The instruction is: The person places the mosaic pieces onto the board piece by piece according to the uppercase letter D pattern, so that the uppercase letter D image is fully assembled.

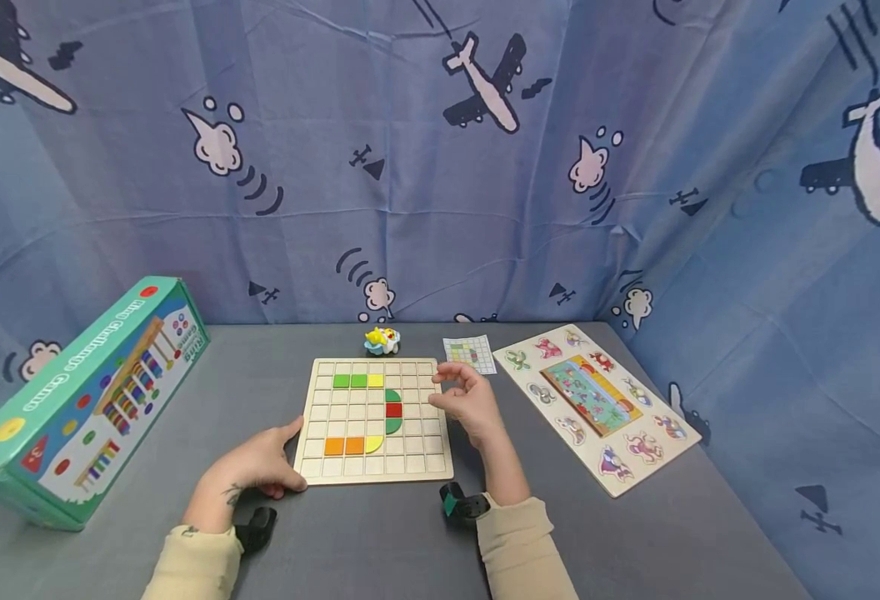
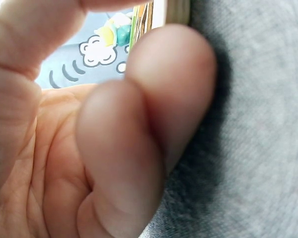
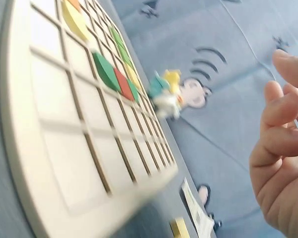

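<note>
A pale wooden grid board [image 1: 417,458] lies flat on the table with coloured tiles in its cells: green squares [image 1: 342,381], a red square [image 1: 393,410], orange squares [image 1: 333,447], and rounded green and yellow pieces [image 1: 373,444]. At its lower left corner my left hand [image 1: 256,462] holds the edge, thumb and fingertips spread along it. The left wrist view has curled fingers [image 2: 174,59] close to the board's side. Over the board's right edge hovers my right hand [image 1: 470,404], thumb and index finger apart. The right wrist view shows its fingers [image 3: 280,144] loosely curled, holding nothing visible.
Behind the board sit a small yellow, white and blue toy [image 1: 382,341] and a printed pattern card [image 1: 470,353]. To the right lies a wooden picture puzzle [image 1: 515,400]. A long green game box [image 1: 95,400] stands at left. A patterned blue curtain [image 1: 410,167] hangs behind the table.
</note>
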Demonstrator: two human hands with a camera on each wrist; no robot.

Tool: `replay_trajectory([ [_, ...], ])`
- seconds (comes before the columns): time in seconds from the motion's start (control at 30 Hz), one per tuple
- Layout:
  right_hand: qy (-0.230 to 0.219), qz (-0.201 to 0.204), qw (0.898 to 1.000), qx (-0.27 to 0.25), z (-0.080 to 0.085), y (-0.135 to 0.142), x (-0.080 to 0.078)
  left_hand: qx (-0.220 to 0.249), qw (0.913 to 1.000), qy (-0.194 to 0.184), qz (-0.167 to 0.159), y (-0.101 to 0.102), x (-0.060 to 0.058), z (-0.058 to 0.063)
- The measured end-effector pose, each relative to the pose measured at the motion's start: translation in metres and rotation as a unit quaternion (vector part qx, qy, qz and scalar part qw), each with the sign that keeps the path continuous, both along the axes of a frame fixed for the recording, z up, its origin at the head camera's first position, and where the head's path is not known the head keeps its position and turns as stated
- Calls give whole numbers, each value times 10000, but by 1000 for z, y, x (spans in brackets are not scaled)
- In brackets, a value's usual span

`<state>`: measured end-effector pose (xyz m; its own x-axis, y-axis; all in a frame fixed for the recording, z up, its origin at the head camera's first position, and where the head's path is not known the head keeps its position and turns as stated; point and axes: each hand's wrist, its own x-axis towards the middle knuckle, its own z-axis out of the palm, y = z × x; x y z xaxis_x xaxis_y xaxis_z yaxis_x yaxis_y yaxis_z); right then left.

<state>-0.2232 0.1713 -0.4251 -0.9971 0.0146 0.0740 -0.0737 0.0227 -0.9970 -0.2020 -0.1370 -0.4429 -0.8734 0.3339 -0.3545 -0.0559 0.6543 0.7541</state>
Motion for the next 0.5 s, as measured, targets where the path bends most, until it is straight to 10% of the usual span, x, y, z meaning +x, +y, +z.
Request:
replay_trajectory([
  [0.5,-557,-788,9936,588,-18,60,1,-7,10000,-14,-32,-1,-2,-4],
])
